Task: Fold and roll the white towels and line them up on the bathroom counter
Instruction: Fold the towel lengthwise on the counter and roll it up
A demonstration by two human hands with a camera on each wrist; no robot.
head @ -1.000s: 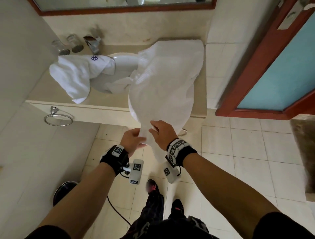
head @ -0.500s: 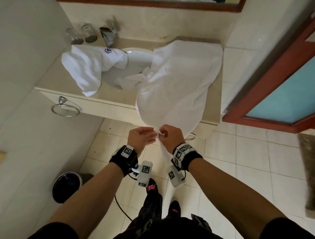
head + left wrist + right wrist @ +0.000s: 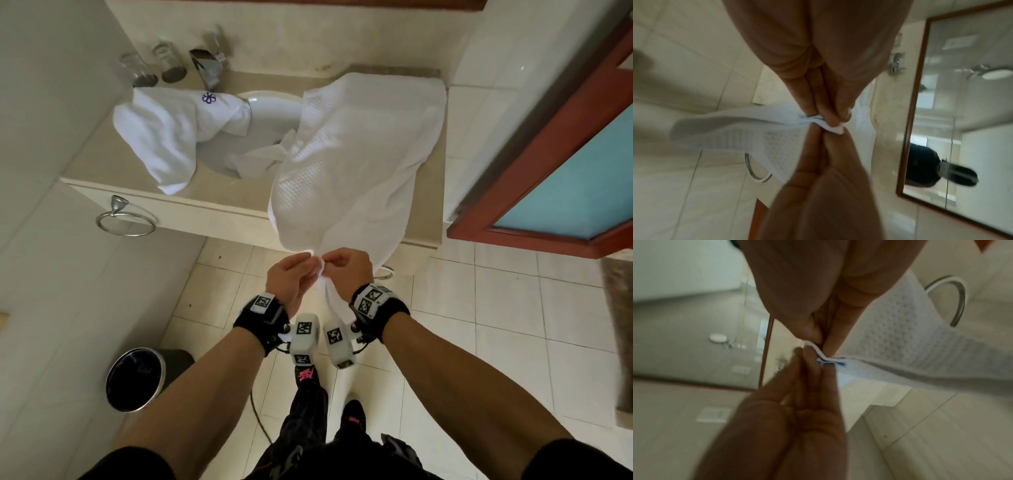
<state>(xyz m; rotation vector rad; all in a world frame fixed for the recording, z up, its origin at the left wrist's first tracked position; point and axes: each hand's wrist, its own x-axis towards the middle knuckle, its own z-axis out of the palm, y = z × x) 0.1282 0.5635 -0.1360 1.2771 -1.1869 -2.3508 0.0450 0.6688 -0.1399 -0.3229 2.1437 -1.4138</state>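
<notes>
A large white waffle towel [image 3: 356, 164] lies over the right part of the beige counter [image 3: 219, 202] and hangs off its front edge. My left hand [image 3: 294, 274] and right hand [image 3: 346, 265] meet in front of the counter, and each pinches the towel's gathered lower end. Both wrist views show that hem [image 3: 835, 128] [image 3: 818, 353] squeezed between fingertips of both hands. A second white towel [image 3: 171, 137] with a purple logo is draped over the counter's left side and the sink rim. A small white cloth [image 3: 257, 161] lies crumpled in the sink [image 3: 274, 109].
Two glasses [image 3: 140, 70] and a chrome tap [image 3: 209, 65] stand at the back of the counter. A towel ring [image 3: 126, 219] hangs below its left front. A round bin [image 3: 137, 378] and a cable [image 3: 260, 418] are on the tiled floor. A red-framed door [image 3: 548, 164] is to the right.
My hands have come together and drawn back from the counter, gathering the towel's hanging end into one pinched point. The towel is now pulled taut toward me.
</notes>
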